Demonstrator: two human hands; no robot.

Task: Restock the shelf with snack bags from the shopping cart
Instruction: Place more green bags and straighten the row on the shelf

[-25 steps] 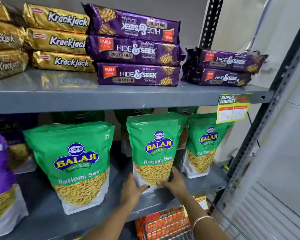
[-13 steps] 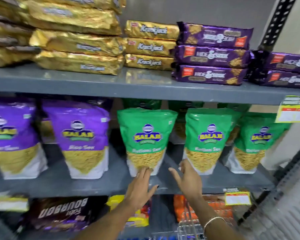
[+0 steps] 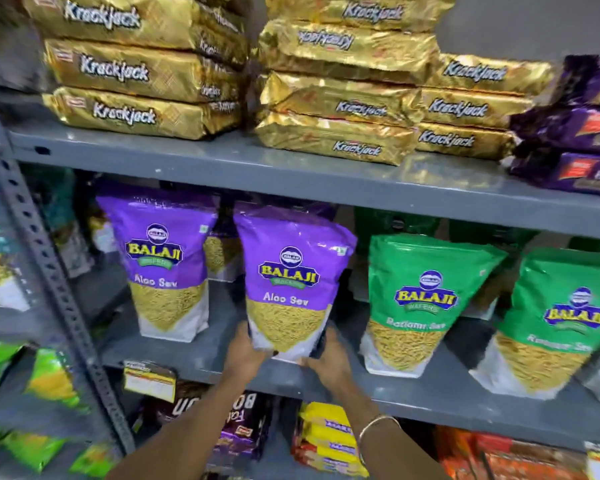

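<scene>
A purple Balaji Aloo Sev bag (image 3: 290, 278) stands upright on the middle grey shelf (image 3: 194, 358). My left hand (image 3: 245, 353) grips its lower left corner and my right hand (image 3: 328, 356) grips its lower right corner. A second purple Aloo Sev bag (image 3: 165, 265) stands to its left. Two green Ratlami Sev bags (image 3: 420, 299) (image 3: 555, 323) stand to its right. More bags stand behind the front row, partly hidden. The shopping cart is out of view.
Gold Krackjack packs (image 3: 336, 88) and purple Hide & Seek packs (image 3: 575, 133) are stacked on the upper shelf (image 3: 291, 174). Biscuit packs (image 3: 326, 441) fill the shelf below. A perforated grey upright (image 3: 49, 271) at left separates a neighbouring rack with green bags (image 3: 45, 379).
My view and both hands have shifted left, from the green Ratlami Sev bags to the purple Aloo Sev bag. The open hands have closed on that bag's bottom corners.
</scene>
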